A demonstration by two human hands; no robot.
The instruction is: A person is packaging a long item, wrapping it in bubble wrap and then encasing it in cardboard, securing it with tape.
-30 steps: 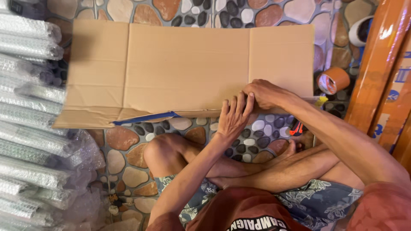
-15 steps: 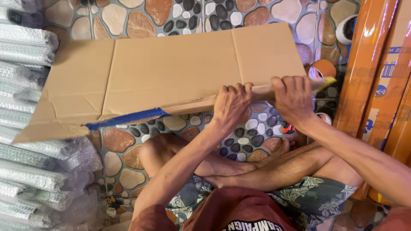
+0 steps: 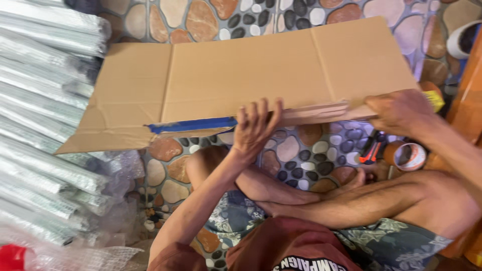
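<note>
A flattened cardboard box [image 3: 261,75] is the largest item and serves as the reference; it is held tilted above a pebble-pattern floor [image 3: 301,155], its far panels toward the top of the view and its near edge toward the person. A strip of blue tape [image 3: 193,125] runs along that near edge, left of its middle. Left of the cardboard lies a stack of long bundles in clear wrap [image 3: 40,135], touching or just beside the left flap. Below the near edge are the person's crossed bare legs [image 3: 351,200]. The left hand [image 3: 256,128] grips the near edge just right of the blue tape, fingers spread over the top face and the palm below: clamped on the cardboard. The right hand [image 3: 399,110] holds the near right corner, fingers curled around the edge; a small yellow object [image 3: 436,100] shows at its far side, kind cannot be told. Under the right corner, on the floor, sit a roll of brown tape [image 3: 406,155] and, just beside it, a red-and-black tool [image 3: 371,148]. A white roll [image 3: 462,40] lies beyond the right edge. No container holding contents is discernible.
</note>
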